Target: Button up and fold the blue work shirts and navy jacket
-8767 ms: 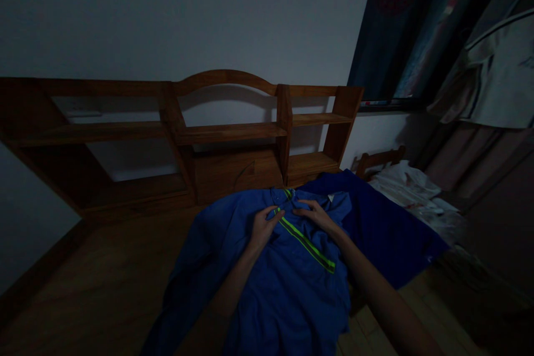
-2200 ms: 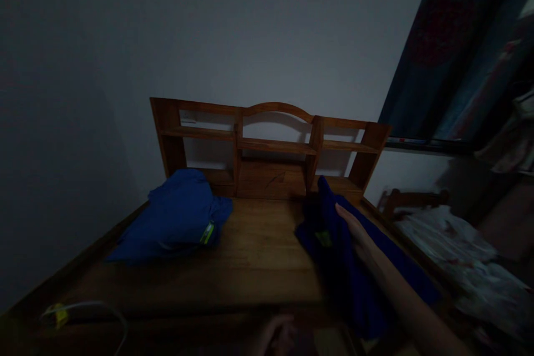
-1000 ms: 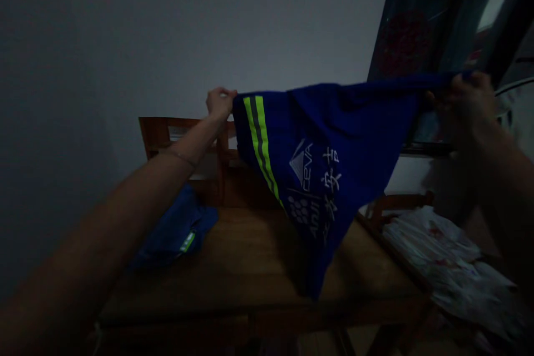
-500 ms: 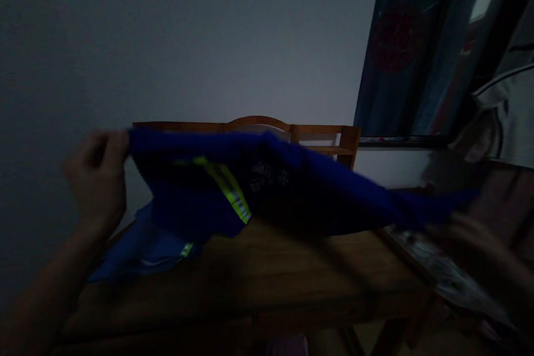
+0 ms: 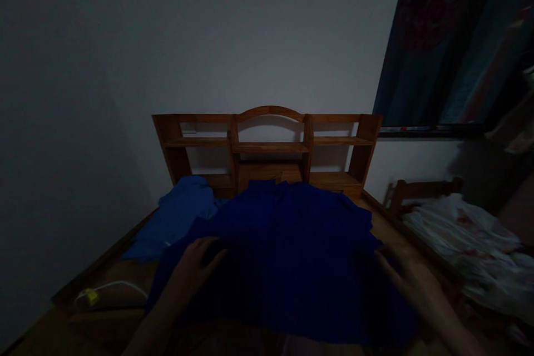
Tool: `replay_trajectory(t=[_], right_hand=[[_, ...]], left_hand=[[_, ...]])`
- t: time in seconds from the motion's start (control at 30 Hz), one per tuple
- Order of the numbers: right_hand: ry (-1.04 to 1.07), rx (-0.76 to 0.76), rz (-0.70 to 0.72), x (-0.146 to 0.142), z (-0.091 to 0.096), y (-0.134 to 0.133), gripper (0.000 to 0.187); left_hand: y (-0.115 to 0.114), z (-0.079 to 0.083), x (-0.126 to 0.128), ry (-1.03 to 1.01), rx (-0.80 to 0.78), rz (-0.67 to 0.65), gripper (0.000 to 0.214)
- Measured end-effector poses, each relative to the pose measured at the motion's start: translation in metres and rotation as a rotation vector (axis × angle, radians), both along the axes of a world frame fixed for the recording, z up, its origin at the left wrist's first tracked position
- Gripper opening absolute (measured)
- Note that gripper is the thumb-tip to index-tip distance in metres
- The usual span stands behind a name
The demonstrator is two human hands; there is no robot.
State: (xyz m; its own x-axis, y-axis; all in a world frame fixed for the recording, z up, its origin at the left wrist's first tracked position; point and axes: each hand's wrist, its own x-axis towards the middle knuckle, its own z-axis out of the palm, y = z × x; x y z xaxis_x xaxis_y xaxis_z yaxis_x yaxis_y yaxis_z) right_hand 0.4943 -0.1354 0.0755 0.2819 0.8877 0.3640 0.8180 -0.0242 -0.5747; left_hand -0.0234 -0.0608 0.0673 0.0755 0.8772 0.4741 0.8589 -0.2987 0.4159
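Observation:
A dark blue work garment (image 5: 267, 256) lies spread over the desk, its lower part hanging past the front edge. My left hand (image 5: 198, 261) is over its left side, thumb and fingers apart with nothing between them. At the right side, my right hand (image 5: 411, 278) is also open, its fingertips close to the fabric edge. Dim light hides whether either hand touches the cloth. A lighter blue garment (image 5: 179, 214) lies crumpled at the back left of the desk, partly covered by the dark one.
A wooden shelf unit (image 5: 271, 147) stands at the back of the desk (image 5: 381, 222) against the wall. A white cable (image 5: 120, 283) with a yellow piece (image 5: 88, 296) lies at front left. On the right are pale patterned bedding (image 5: 471, 245) and a window (image 5: 442, 50).
The dark blue garment, held stretched in the air by both hands, has come down onto the desk. Both hands have let go and lowered. The view has shifted, showing the whole shelf.

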Motion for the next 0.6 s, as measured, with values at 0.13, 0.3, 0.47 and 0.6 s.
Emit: replay_trajectory(t=[0.13,0.3,0.47,0.6], right_hand=[[0.191,-0.085,0.341,-0.070,0.009,0.055,0.034],[0.794,-0.383,0.598,-0.169,-0.018,0.121,0.035],[0.941,-0.520,0.617,-0.238,-0.030,0.164,0.021],[0.970,-0.609,0.671,-0.256,-0.022,0.185,0.013]], left_hand=[[0.064,-0.004,0.042,0.130,0.130,0.238,0.078],[0.108,0.016,0.040,0.107,0.092,0.226,0.040],[0.090,0.039,0.027,-0.126,0.176,0.108,0.033],[0.063,0.061,-0.001,-0.452,0.222,0.195,0.034]])
